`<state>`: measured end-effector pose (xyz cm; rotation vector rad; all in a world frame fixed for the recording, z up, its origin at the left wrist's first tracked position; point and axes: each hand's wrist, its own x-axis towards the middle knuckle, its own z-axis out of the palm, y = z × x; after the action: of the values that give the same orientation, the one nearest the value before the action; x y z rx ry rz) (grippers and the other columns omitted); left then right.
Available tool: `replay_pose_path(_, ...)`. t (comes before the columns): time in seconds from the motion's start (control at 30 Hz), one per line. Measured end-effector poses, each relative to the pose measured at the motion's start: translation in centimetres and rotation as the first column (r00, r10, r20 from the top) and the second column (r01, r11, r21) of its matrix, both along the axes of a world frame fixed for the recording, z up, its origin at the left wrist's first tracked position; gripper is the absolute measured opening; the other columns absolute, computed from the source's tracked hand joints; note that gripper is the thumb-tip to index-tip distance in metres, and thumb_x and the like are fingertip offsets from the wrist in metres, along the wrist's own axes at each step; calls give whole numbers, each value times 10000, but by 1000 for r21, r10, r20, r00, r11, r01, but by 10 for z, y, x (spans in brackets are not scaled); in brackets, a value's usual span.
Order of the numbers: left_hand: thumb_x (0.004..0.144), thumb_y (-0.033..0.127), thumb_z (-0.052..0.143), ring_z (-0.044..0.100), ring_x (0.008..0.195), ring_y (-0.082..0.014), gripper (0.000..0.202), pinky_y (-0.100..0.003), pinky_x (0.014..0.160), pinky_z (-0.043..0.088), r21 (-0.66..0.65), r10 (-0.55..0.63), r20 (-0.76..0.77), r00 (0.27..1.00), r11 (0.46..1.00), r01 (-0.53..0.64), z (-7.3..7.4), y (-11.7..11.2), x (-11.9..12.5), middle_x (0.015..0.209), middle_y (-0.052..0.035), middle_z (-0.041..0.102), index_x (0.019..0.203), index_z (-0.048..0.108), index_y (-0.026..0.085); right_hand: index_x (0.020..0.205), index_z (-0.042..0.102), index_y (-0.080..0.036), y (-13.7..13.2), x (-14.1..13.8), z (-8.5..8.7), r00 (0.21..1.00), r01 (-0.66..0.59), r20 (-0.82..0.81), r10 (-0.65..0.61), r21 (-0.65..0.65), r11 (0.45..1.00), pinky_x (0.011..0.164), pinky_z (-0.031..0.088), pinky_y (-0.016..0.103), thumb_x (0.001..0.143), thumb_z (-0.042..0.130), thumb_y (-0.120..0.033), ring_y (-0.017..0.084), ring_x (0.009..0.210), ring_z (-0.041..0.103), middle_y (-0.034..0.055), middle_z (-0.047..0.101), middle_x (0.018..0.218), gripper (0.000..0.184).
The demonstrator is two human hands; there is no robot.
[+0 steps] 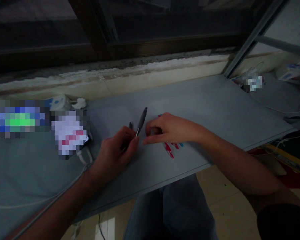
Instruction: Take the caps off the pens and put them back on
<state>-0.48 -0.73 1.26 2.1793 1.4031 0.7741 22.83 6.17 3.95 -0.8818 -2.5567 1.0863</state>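
My left hand [117, 151] is shut around a dark grey pen [141, 121], whose tip points up and away from me. A second dark pen end [130, 125] pokes out beside my left fingers. My right hand [166, 128] hovers close to the grey pen, with its fingers curled and partly hiding whatever is beneath them. Under the right hand lie red pens [168, 149], and a teal-tipped end [181, 144] shows beside them. All of this rests on a pale grey desktop [215, 103].
Pixelated items [70, 133] and a white cable [47, 196] lie on a grey-blue cloth to the left. Pixelated clutter [253, 81] sits at the far right. A dark window frame [115, 46] runs behind the desk. My jeans-covered legs [170, 213] show below its front edge.
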Motion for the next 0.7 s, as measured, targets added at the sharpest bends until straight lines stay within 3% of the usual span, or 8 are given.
replay_pose_path(0.13, 1034, 292, 467, 587, 547, -106, 151, -213, 555, 452, 11, -158, 14, 987, 987, 157, -2, -4, 0, 720, 33, 657, 1020, 590, 207, 682, 565, -162, -7, -4, 3, 968, 28, -239, -76, -197, 980, 561, 241, 268, 928, 618, -671, 77, 552, 339, -67, 356, 576, 568)
replay_pose_path(0.3, 1006, 355, 562, 601, 577, -112, 244, -211, 564, 479, 45, -172, -19, 985, 984, 173, -6, -2, -1, 771, 26, 672, 1191, 582, 197, 602, 465, -185, -9, -6, -3, 909, 70, -358, -215, -378, 923, 511, 212, 268, 939, 603, -677, 71, 524, 279, -69, 318, 540, 612)
replay_pose_path(0.43, 1016, 367, 564, 654, 642, -132, 239, -233, 624, 519, 89, -115, -68, 991, 989, 120, -5, -1, -1, 874, -23, 748, 1173, 655, 211, 567, 377, -202, -7, -7, -8, 881, 129, -370, -294, -410, 903, 493, 198, 267, 949, 584, -683, 67, 491, 241, -76, 255, 508, 648)
replay_pose_path(0.53, 1045, 342, 496, 721, 763, -169, 283, -254, 698, 549, 65, -144, -41, 989, 987, 147, -2, -1, 1, 994, -75, 782, 1177, 693, 188, 569, 351, -211, -5, -5, -9, 883, 104, -392, -257, -372, 923, 484, 175, 270, 961, 573, -661, 66, 485, 213, -79, 229, 510, 637)
replay_pose_path(0.6, 1067, 342, 439, 682, 670, -149, 323, -238, 645, 524, -20, -192, -3, 981, 981, 192, 1, -2, 1, 844, -36, 744, 1137, 706, 174, 571, 363, -208, -4, -2, -8, 897, 62, -399, -190, -312, 948, 486, 167, 273, 971, 590, -604, 67, 499, 207, -77, 226, 527, 607)
replay_pose_path(0.7, 1102, 394, 339, 483, 471, -103, 435, -210, 506, 409, -181, -239, 82, 968, 951, 250, 3, -3, 0, 587, 56, 516, 1023, 704, 169, 617, 436, -197, -4, 3, -4, 915, -44, -398, -65, -257, 965, 500, 194, 267, 997, 577, -529, 72, 529, 243, -71, 254, 561, 524)
